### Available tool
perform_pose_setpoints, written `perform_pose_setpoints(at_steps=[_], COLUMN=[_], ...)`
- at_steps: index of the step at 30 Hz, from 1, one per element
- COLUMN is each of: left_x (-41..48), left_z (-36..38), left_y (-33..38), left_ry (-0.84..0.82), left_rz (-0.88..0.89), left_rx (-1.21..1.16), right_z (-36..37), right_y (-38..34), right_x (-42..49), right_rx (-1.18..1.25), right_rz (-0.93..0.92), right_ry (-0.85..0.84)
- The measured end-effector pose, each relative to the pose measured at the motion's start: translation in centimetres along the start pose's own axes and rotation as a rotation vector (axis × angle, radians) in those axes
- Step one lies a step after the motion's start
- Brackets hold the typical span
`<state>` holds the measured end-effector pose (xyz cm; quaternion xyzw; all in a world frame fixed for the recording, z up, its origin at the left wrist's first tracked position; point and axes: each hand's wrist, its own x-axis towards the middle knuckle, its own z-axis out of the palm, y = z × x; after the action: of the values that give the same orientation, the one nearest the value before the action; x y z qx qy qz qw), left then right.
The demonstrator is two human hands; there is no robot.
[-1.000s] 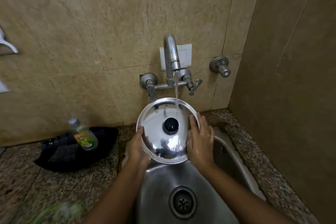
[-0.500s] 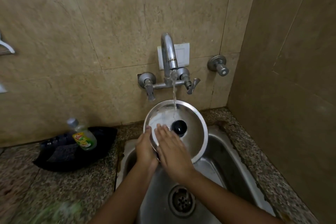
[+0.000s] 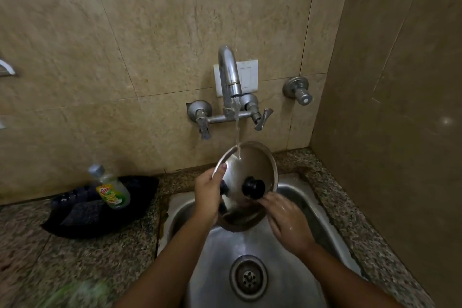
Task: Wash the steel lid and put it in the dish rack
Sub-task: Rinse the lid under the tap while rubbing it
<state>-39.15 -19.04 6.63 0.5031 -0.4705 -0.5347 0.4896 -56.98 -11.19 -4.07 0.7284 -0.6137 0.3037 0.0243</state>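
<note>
The round steel lid (image 3: 252, 165) with a black knob (image 3: 253, 187) is tilted over the steel sink (image 3: 297, 192), its knob side facing me. Water from the wall tap (image 3: 228, 77) strikes its upper left part. My left hand (image 3: 208, 192) grips the lid's left rim, thumb on the top face. My right hand (image 3: 287, 222) lies wet against the lid's lower right edge, below the knob, fingers flat. No dish rack is visible.
A dish soap bottle (image 3: 111, 189) lies on a black cloth (image 3: 82, 220) on the granite counter (image 3: 75, 252) to the left. The drain (image 3: 248, 277) sits low in the sink. Tiled walls close in behind and on the right, with a spare valve (image 3: 298, 90).
The lid has been turned and tilted so its knob sits lower right. My right hand slid from the lid's left face down to its lower right edge. The view shifted slightly.
</note>
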Motion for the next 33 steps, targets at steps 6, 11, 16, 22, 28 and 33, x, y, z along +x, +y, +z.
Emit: perform_pose_setpoints(at_steps=[6,11,16,22,28,33], left_x=[1.1,1.5,0.8,0.3,0.1,-0.1], left_z=[1.6,1.5,-1.1,-4.8,-5.8,-3.7], left_y=[1.4,1.2,0.0,-0.5,0.4,1.1], left_ry=[-0.091,-0.102,-0.120,0.011,0.139,0.108], left_rz=[-0.023,-0.055,-0.080,-0.145,-0.176,-0.199], left_rx=[-0.065,-0.093,-0.096,-0.256,-0.370,-0.318], right_z=[-2.3,-3.4,-3.4,-2.7,-2.1,-3.3], right_y=[0.6,-0.4,-1.8,-3.9,-4.1,-3.0], right_x=[4.1,6.1,5.3,6.1,7.7,9.9], right_rx=[0.155,0.434,0.404,0.374,0.463,0.489], right_rz=[0.291,0.434,0.405,0.284,0.291,0.419], right_ry=[0.281,0.414,0.503,0.398,0.340,0.354])
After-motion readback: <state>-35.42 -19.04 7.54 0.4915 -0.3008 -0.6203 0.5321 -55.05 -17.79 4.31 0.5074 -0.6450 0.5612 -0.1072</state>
